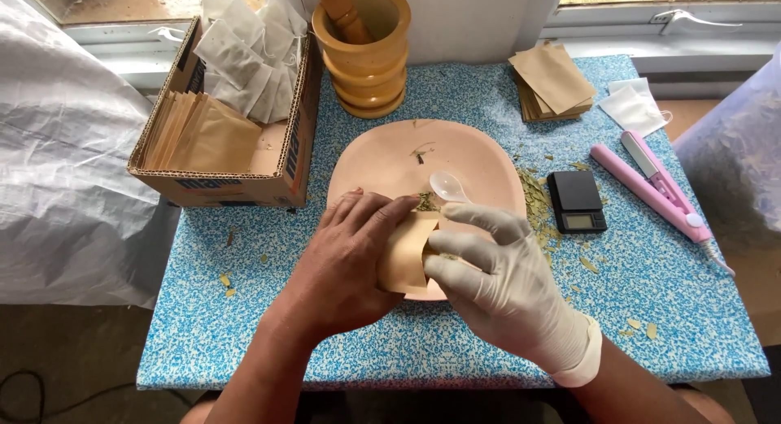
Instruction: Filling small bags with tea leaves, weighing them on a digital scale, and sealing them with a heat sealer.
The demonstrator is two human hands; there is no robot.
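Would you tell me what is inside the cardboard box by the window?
The cardboard box holds brown paper pouches standing in a row and white filter bags piled behind; anything beneath them is covered.

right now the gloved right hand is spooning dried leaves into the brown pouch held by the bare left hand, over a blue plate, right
Not quite: the plate is pale pink, not blue; the blue is the speckled table cover. The head view shows the rest as you say: the gloved right hand holds a clear spoon at the brown pouch in the bare left hand.
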